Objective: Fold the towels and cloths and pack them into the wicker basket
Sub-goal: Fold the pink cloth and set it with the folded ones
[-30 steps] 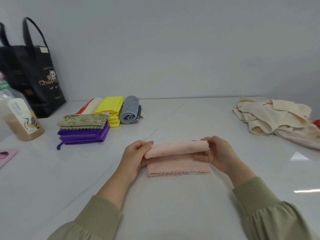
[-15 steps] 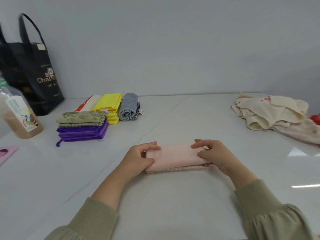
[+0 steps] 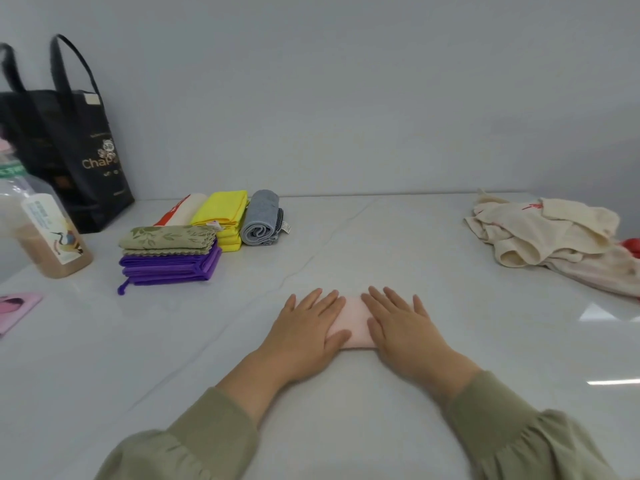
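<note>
A folded pink cloth (image 3: 354,323) lies on the white table (image 3: 346,410) in front of me. My left hand (image 3: 306,329) and my right hand (image 3: 403,325) press flat on it with straight fingers, side by side, covering most of it. At the back left lie folded cloths: a green leaf-print one (image 3: 166,237) on a purple stack (image 3: 169,266), a yellow stack (image 3: 223,213), a rolled grey towel (image 3: 261,218) and a white-and-red one (image 3: 180,209). A loose heap of cream cloths (image 3: 540,233) sits at the far right. No wicker basket is in view.
A black tote bag (image 3: 69,143) stands against the wall at the back left. A plastic bottle of brown liquid (image 3: 45,233) stands in front of it. A pink flat item (image 3: 15,308) lies at the left edge. Something red (image 3: 632,245) peeks out behind the cream heap.
The raised top fold of the pink cloth came down onto the lower layer. Both hands let go of its ends and now press flat on top of it.
</note>
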`<state>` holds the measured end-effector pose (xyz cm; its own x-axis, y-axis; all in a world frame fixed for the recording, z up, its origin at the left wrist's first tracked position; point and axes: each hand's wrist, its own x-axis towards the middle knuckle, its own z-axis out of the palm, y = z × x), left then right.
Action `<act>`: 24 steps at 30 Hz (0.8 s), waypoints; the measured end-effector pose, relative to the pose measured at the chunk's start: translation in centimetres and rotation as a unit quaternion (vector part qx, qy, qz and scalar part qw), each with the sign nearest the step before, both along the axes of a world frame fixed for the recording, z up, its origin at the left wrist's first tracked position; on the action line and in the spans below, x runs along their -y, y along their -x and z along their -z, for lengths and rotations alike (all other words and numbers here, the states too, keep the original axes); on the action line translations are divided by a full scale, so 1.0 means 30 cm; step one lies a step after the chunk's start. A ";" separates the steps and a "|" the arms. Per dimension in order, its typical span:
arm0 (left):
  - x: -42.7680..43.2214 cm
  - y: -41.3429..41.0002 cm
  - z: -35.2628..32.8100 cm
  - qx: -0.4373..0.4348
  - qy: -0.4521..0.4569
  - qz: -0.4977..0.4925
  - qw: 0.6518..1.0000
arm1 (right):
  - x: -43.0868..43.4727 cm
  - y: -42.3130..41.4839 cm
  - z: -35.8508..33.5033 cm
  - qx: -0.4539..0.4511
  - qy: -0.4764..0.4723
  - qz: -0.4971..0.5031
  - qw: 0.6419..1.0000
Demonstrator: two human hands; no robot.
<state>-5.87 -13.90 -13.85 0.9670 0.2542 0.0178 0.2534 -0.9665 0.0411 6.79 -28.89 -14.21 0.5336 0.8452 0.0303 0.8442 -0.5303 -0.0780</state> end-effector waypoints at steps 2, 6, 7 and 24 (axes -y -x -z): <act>-0.016 0.011 -0.001 -0.003 -0.006 0.016 1.000 | 0.010 -0.011 -0.001 0.002 -0.007 -0.016 1.000; -0.039 0.023 0.007 -0.001 -0.003 0.026 1.000 | 0.050 -0.026 -0.003 -0.050 -0.061 -0.070 0.994; -0.051 0.021 0.005 -0.001 0.005 0.026 1.000 | 0.060 -0.025 -0.001 -0.044 -0.058 -0.083 0.994; -0.403 -0.016 0.027 0.253 -0.103 -0.089 0.958 | -0.517 -0.065 0.011 0.004 -0.059 -0.093 0.994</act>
<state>-5.40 -1.80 -14.67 0.7624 0.3556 0.5406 0.4132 -0.9105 0.0161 8.75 -13.40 -14.55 0.3685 0.9193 0.1385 0.9274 -0.3531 -0.1237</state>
